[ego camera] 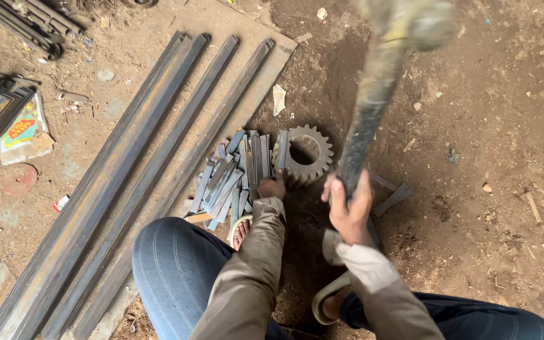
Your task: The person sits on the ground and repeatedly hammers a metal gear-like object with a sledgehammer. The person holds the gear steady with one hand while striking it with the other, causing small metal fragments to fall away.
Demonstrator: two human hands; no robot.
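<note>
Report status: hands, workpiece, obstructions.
Right hand grips raised hammer. Left hand steadies flat strip against gear. Cut strips piled alongside.

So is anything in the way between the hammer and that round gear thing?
Nothing visible blocks it. The hammer is raised in the right hand, with open air above the gear. The left hand sits at the gear's near edge.

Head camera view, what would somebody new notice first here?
The blurred hammer, raised high in the right hand, dominates the upper middle. Below it a toothed gear wheel lies on the dirt, with the left hand at a pile of short metal strips beside it. Long steel bars run diagonally across the left.
</note>
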